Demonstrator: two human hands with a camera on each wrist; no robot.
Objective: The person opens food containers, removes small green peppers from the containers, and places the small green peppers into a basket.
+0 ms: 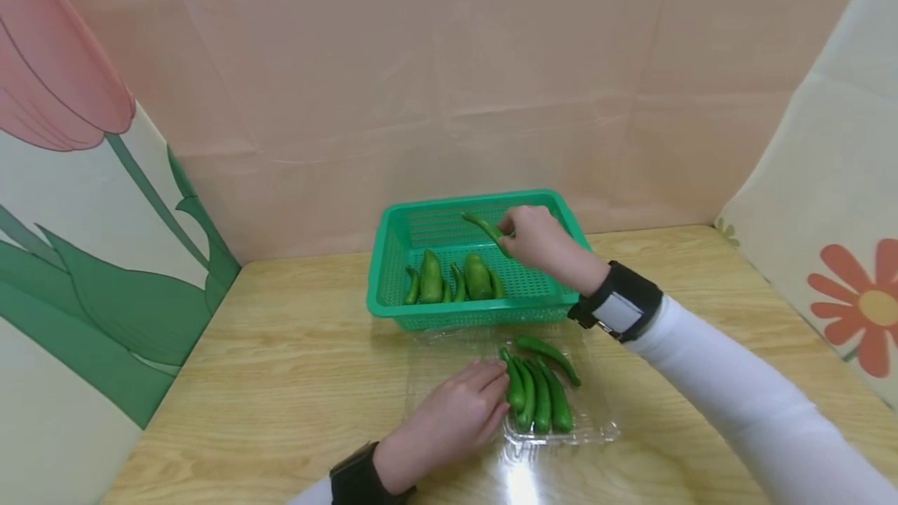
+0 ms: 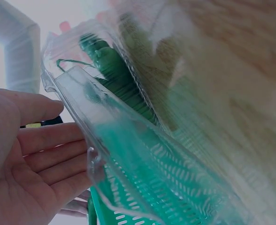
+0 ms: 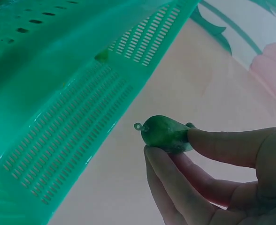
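The right hand (image 1: 536,236) pinches a smooth, curvy pepper (image 1: 484,227) above the plastic basket (image 1: 449,320) with little holes. The left hand (image 1: 463,405), fingers nearly straight, touches the shiny, clear box (image 1: 595,421) holding five long peppers (image 1: 542,405).

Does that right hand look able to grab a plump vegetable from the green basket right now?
Probably not directly: the right hand pinches a green pepper it would likely need to release first, though the open-topped green basket leaves the way free.
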